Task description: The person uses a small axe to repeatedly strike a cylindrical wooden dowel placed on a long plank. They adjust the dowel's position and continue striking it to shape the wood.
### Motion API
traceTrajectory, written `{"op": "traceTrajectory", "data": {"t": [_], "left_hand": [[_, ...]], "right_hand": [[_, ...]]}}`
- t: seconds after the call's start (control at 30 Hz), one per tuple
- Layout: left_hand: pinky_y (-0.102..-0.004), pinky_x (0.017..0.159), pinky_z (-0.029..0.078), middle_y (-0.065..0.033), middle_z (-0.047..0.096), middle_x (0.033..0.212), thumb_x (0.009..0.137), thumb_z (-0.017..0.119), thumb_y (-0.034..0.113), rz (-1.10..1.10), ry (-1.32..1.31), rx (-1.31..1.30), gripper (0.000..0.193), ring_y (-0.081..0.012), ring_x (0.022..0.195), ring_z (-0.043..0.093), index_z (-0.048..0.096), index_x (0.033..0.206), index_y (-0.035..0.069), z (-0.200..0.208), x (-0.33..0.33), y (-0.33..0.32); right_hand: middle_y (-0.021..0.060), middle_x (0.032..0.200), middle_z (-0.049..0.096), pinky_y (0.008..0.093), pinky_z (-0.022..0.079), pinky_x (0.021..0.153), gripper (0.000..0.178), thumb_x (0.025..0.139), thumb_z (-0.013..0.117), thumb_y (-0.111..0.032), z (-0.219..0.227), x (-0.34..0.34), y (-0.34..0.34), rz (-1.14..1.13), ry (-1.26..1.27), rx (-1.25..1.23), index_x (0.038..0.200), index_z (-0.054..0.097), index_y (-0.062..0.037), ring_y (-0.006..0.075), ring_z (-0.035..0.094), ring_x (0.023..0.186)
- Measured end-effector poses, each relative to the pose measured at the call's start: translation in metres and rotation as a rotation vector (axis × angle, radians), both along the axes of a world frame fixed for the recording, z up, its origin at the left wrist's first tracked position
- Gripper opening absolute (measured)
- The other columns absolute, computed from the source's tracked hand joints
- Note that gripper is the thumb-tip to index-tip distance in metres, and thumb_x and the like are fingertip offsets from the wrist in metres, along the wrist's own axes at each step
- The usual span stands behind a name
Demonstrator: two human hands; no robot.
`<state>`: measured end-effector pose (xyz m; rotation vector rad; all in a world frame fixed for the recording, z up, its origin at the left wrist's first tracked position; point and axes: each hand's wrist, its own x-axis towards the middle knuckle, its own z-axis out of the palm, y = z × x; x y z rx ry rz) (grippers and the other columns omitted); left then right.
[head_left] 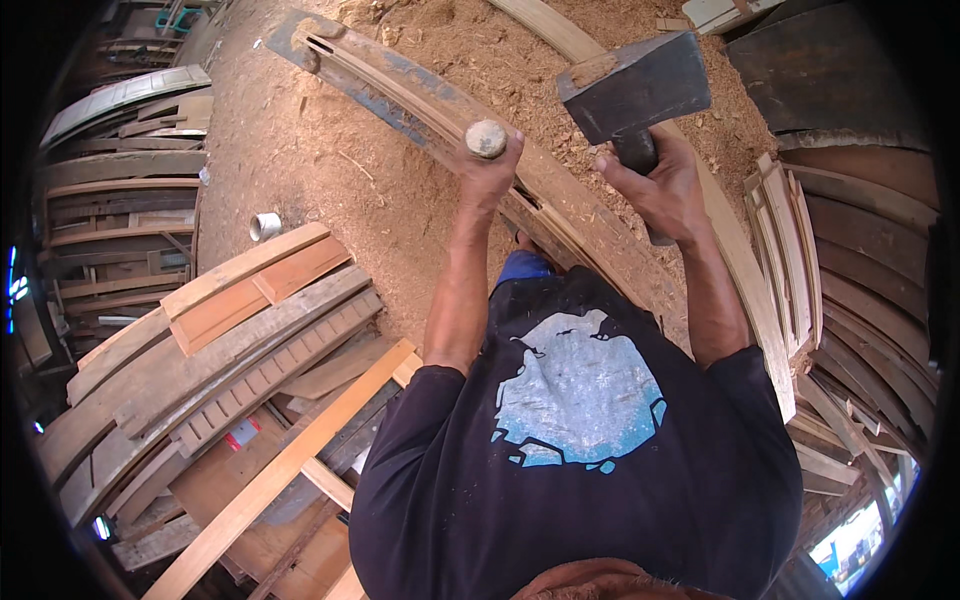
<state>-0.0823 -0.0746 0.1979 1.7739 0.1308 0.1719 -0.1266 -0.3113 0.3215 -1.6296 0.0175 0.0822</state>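
Around the slotted beam (pixel 575 195), we are seeing stacked boards (pixel 240 340) at lower left, a small white cylinder (pixel 265 227) near them and leaning panels (pixel 785 250) at right; a long pale plank (pixel 745 275) is passing beneath our right forearm. The beam is running diagonally over sawdust-strewn ground (pixel 345 165). With the left hand (pixel 488 180), our fingers are clasping a round-ended handle (pixel 487 139) above the beam; with the right hand (pixel 665 192), they are gripping a dark mallet (pixel 635 90). Our left hand is concealing the handle's lower part; our torso is covering the beam's near end.
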Motion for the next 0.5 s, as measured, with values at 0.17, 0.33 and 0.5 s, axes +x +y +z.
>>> {"op": "traceTrajectory", "data": {"t": [0.17,0.33,0.5], "left_hand": [[-0.0253,0.060,0.049,0.0032,0.063,0.071,0.084,0.081,0.012,-0.021,-0.008,-0.018,0.020,-0.0071,0.065,0.059,0.062,0.082,0.006,-0.012,-0.001,-0.001],[-0.0257,0.063,0.047,0.0033,0.057,0.073,0.083,0.079,0.008,-0.123,0.011,0.038,0.022,-0.0066,0.069,0.054,0.057,0.085,0.007,-0.014,-0.010,0.002],[-0.0295,0.072,0.052,-0.0018,0.067,0.088,0.083,0.078,0.009,-0.226,-0.105,0.115,0.020,-0.0117,0.082,0.062,0.065,0.098,0.003,-0.005,-0.022,-0.004]], "right_hand": [[-0.0044,0.082,0.059,0.0238,0.044,0.060,0.031,0.088,0.078,-0.014,0.008,-0.001,-0.007,-0.048,0.007,-0.024,0.108,0.066,0.0063,0.0046,0.052,0.071],[-0.0016,0.074,0.060,0.0267,0.046,0.060,0.025,0.086,0.079,-0.014,0.016,0.002,0.003,-0.021,-0.036,-0.066,0.101,0.067,0.0023,0.0078,0.054,0.067],[0.0158,0.078,0.069,0.0447,0.053,0.067,0.020,0.079,0.073,-0.011,-0.040,0.018,0.022,0.212,-0.301,-0.655,0.098,0.069,-0.0063,0.0342,0.068,0.074]]}}
